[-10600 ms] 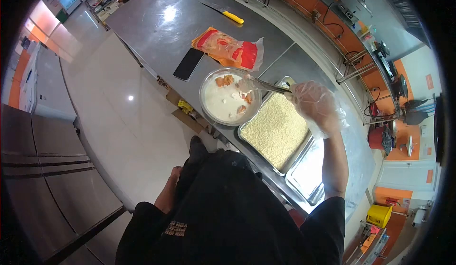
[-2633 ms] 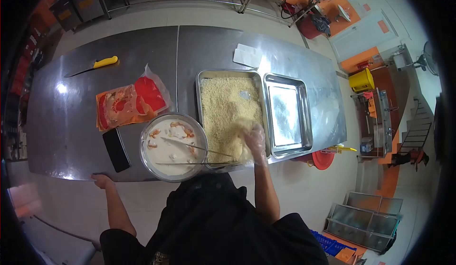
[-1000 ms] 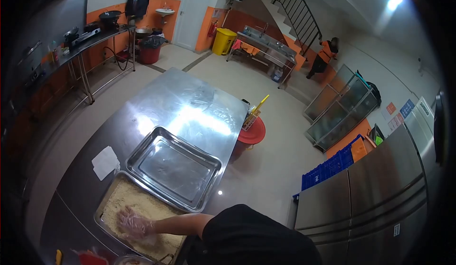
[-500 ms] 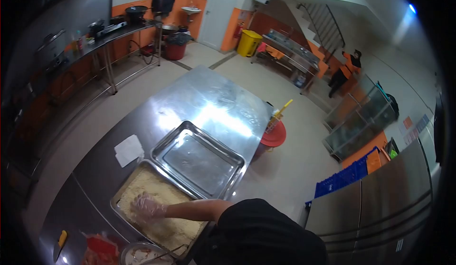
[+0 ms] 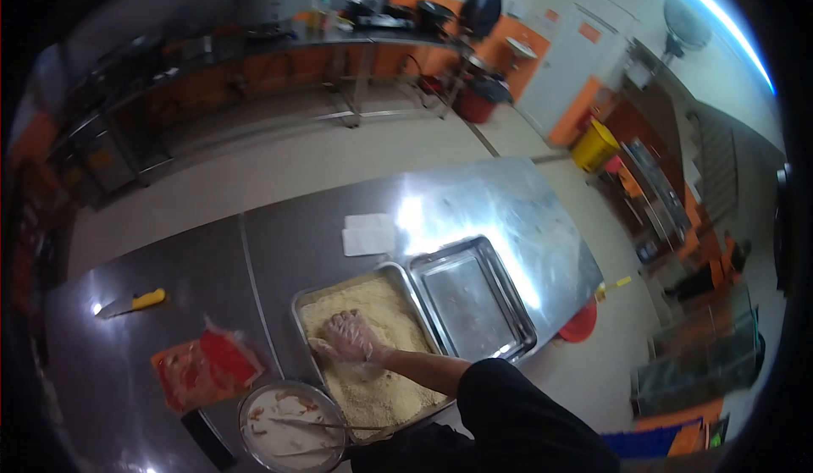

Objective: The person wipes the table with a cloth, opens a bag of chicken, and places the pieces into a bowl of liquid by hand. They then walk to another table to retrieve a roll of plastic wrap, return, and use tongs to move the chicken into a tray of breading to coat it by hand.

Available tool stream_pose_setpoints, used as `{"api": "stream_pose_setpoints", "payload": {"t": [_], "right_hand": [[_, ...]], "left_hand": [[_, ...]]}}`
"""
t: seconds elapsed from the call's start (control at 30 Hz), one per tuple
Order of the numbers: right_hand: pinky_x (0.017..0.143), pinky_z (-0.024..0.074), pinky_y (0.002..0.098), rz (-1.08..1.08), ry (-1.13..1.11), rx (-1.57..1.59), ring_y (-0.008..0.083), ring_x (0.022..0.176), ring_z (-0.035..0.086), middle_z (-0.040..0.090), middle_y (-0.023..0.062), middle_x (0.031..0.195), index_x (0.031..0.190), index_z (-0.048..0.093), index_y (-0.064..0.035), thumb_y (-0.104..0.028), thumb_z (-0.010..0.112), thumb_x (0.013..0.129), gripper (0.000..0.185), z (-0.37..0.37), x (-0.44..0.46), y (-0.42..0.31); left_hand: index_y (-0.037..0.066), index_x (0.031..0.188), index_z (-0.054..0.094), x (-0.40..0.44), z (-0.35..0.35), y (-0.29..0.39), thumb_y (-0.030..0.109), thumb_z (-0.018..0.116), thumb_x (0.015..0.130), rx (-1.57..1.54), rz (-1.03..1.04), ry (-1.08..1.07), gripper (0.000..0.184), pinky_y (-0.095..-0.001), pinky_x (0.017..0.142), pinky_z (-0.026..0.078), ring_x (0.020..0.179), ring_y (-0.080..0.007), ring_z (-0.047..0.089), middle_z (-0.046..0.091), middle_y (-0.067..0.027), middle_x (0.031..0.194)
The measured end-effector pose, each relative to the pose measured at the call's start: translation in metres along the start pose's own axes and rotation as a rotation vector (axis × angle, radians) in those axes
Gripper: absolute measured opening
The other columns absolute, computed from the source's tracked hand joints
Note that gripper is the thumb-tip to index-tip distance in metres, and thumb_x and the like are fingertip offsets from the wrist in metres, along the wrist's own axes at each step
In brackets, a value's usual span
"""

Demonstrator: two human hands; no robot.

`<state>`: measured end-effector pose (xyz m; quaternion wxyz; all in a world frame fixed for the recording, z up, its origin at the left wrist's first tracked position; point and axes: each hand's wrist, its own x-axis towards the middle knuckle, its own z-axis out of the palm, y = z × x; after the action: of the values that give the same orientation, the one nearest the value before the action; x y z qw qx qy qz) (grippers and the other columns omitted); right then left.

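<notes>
My right hand [image 5: 354, 339], in a clear plastic glove, rests palm down on the pale yellow crumbs [image 5: 373, 397] that fill a steel tray [image 5: 298, 308]. Its fingers lie apart on the surface, the thumb towards the left. Whether anything lies under the palm is hidden. To the left of this tray stands a round bowl [image 5: 246, 426] of white liquid with orange-brown pieces in it. A thin stick-like utensil [image 5: 326, 425] lies across the bowl. Against the right side of the crumb tray is a second, bare steel tray [image 5: 470, 304]. My left hand is out of sight.
On the steel table [image 5: 296, 236] lie a yellow-handled knife [image 5: 131, 303], a red plastic bag [image 5: 207, 365] with reddish contents, a black flat object [image 5: 207, 441] and white paper sheets [image 5: 367, 234]. A red bucket [image 5: 580, 320] stands past the right edge. A person [image 5: 716, 271] is far right.
The camera view has swung to the left, bringing more of the knife, bag and bowl into view. My right hand has stayed in the crumbs.
</notes>
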<state>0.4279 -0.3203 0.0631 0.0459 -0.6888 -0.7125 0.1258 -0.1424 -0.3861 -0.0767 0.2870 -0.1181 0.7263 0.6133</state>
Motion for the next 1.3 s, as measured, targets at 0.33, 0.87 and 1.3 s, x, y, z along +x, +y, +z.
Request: {"api": "stream_pose_setpoints", "payload": {"t": [0.33, 0.87, 1.3], "right_hand": [[0.059, 0.0450, 0.0435, -0.256, 0.161, 0.010, 0.0279, 0.067, 0.054, 0.054, 0.0144, 0.073, 0.084, 0.058, -0.0075, -0.035, 0.042, 0.089, 0.032, 0.074, 0.032, 0.045], [0.068, 0.0373, 0.0463, -0.269, 0.389, -0.105, 0.0369, 0.077, 0.051, 0.053, 0.0193, 0.079, 0.081, 0.053, -0.0033, -0.021, 0.050, 0.082, 0.018, 0.028, 0.005, -0.017], [0.067, 0.0431, 0.0455, -0.413, 0.428, -0.049, 0.0375, 0.077, 0.053, 0.056, 0.0236, 0.085, 0.091, 0.055, 0.0037, -0.031, 0.045, 0.089, 0.036, 0.045, -0.026, -0.009]], "left_hand": [[0.011, 0.136, 0.031, 0.014, -0.035, -0.054, 0.071, 0.024, 0.082, -0.105, -0.075, -0.344, 0.081, -0.0460, 0.096, 0.032, 0.118, -0.0304, 0.039, 0.036, -0.0156, 0.134], [0.005, 0.125, 0.034, -0.181, -0.064, -0.182, 0.066, 0.025, 0.084, -0.262, -0.450, -0.101, 0.074, -0.0528, 0.081, 0.042, 0.097, -0.0358, 0.051, 0.046, -0.0218, 0.115], [0.004, 0.124, 0.042, -0.172, -0.368, -0.344, 0.070, 0.023, 0.081, 0.551, -0.338, -0.030, 0.081, -0.0456, 0.051, 0.050, 0.067, -0.0344, 0.062, 0.058, -0.0200, 0.093]]}}
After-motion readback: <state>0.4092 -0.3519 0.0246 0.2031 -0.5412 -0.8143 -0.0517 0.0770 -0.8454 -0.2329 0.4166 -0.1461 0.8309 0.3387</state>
